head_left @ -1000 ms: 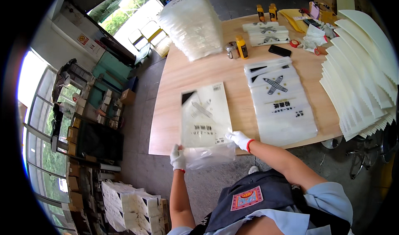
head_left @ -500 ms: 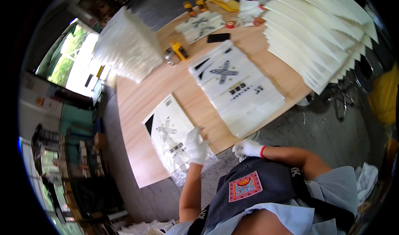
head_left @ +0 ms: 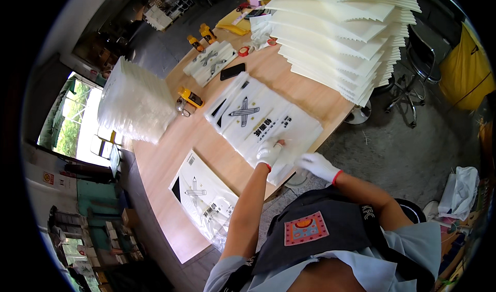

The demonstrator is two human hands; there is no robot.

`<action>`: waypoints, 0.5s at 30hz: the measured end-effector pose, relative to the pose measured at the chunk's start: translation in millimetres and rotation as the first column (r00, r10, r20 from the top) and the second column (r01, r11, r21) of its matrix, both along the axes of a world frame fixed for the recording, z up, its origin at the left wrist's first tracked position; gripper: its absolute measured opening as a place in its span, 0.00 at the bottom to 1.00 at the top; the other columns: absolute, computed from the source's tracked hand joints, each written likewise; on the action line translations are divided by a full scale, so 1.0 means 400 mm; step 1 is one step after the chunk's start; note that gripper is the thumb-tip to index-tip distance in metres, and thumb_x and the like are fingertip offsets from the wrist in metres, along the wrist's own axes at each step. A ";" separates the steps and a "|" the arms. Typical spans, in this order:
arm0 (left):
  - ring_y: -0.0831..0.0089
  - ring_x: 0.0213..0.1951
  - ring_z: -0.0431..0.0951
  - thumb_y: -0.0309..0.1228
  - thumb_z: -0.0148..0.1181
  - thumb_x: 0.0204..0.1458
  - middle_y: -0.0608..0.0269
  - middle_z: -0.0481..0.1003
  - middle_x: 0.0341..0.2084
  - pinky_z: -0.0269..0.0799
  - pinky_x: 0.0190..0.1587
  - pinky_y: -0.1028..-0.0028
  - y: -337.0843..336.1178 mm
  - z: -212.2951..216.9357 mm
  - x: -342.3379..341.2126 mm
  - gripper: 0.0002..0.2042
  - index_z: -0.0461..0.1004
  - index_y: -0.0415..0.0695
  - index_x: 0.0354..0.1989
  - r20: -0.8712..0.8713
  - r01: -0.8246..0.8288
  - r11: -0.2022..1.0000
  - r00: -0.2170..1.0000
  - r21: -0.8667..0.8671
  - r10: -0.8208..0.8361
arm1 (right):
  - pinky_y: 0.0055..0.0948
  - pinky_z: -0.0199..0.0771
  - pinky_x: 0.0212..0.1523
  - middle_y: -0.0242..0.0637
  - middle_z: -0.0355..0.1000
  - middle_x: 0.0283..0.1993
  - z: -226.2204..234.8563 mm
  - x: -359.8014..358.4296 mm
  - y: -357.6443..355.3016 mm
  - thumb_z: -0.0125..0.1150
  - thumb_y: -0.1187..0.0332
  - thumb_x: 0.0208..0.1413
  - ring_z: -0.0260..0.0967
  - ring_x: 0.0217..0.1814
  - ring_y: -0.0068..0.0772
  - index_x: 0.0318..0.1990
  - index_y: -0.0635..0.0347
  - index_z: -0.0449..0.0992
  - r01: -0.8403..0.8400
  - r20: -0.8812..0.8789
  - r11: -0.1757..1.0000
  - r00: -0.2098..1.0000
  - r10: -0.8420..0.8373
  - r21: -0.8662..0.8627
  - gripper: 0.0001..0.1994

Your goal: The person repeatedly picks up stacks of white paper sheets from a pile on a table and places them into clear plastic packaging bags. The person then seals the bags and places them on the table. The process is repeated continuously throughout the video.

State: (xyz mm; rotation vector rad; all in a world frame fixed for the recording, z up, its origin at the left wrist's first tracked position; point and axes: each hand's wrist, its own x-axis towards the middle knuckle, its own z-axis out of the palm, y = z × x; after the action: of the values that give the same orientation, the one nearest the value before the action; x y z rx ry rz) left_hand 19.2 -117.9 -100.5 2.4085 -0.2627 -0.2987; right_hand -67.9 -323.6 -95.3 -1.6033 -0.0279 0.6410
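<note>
A pile of clear printed plastic bags (head_left: 235, 121) lies on the table, showing a crossed-pencils picture and dark lettering. My left hand (head_left: 269, 152), in a white glove with a bare fingertip showing, rests on the lower part of this pile, fingers reaching over the plastic. My right hand (head_left: 318, 166), gloved in white with a red cuff, hovers by the pile's near right corner, its fingers loosely extended and slightly blurred. Left of the pile, a filled bag with white sheets (head_left: 204, 199) lies flat, its loose plastic end toward me, partly hidden by my left forearm.
A tall, fanned stack of cream sheets (head_left: 330, 39) stands at the far right. At the far left is a plastic-wrapped stack (head_left: 135, 101). A yellow bottle (head_left: 191, 97), a black phone (head_left: 232, 71) and folded printed bags (head_left: 209, 62) lie beyond the pile. A chair (head_left: 421, 59) stands right.
My left hand has left the filled bag and moved right onto the bag pile. My right hand has risen from near my apron toward the pile's corner. The view has shifted.
</note>
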 end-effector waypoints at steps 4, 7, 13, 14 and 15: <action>0.59 0.40 0.76 0.37 0.52 0.50 0.54 0.77 0.36 0.69 0.44 0.66 0.020 0.019 0.025 0.13 0.78 0.43 0.36 -0.027 -0.016 0.988 1.000 -0.151 0.013 | 0.25 0.71 0.24 0.38 0.75 0.31 -0.069 0.164 0.079 0.51 0.52 0.58 0.73 0.25 0.28 0.44 0.60 0.74 0.366 0.563 0.780 0.826 -0.021 -0.508 0.20; 0.63 0.39 0.76 0.33 0.51 0.52 0.57 0.77 0.35 0.70 0.45 0.67 0.041 0.076 0.043 0.11 0.74 0.42 0.40 0.040 -0.100 0.992 0.994 -0.074 0.103 | 0.34 0.72 0.27 0.45 0.76 0.33 0.013 0.231 0.101 0.50 0.51 0.57 0.74 0.29 0.39 0.48 0.58 0.73 0.205 0.134 0.960 0.974 -0.182 -0.188 0.21; 0.80 0.24 0.72 0.21 0.46 0.57 0.58 0.77 0.37 0.70 0.31 0.81 0.116 0.236 0.111 0.13 0.64 0.45 0.50 -0.269 -0.302 0.221 0.949 -0.927 0.166 | 0.42 0.69 0.44 0.49 0.75 0.37 -0.050 0.214 -0.030 0.43 0.45 0.56 0.73 0.39 0.47 0.44 0.59 0.77 0.020 0.314 0.721 0.908 0.277 -0.692 0.26; 0.82 0.22 0.70 0.19 0.45 0.57 0.58 0.77 0.38 0.69 0.29 0.82 0.117 0.250 0.103 0.15 0.62 0.45 0.52 -0.269 -0.303 0.284 0.951 -0.910 0.155 | 0.42 0.68 0.45 0.49 0.75 0.38 0.022 0.208 -0.046 0.43 0.44 0.56 0.73 0.40 0.47 0.45 0.59 0.76 -0.087 0.218 0.746 0.928 0.301 -0.661 0.27; 0.83 0.20 0.69 0.20 0.45 0.57 0.59 0.77 0.39 0.67 0.27 0.83 0.111 0.256 0.094 0.14 0.62 0.44 0.51 -0.229 -0.276 0.436 0.961 -0.857 0.158 | 0.42 0.68 0.46 0.49 0.75 0.38 0.095 0.201 -0.055 0.43 0.43 0.56 0.72 0.42 0.47 0.46 0.59 0.76 -0.189 0.122 0.765 0.936 0.330 -0.615 0.28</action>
State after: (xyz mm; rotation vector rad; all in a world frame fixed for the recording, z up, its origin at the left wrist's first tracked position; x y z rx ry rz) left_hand 56.7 -73.3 2.1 1.3207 -0.0131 -0.1164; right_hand 12.4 -345.6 -57.2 -2.3154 -0.2448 0.7228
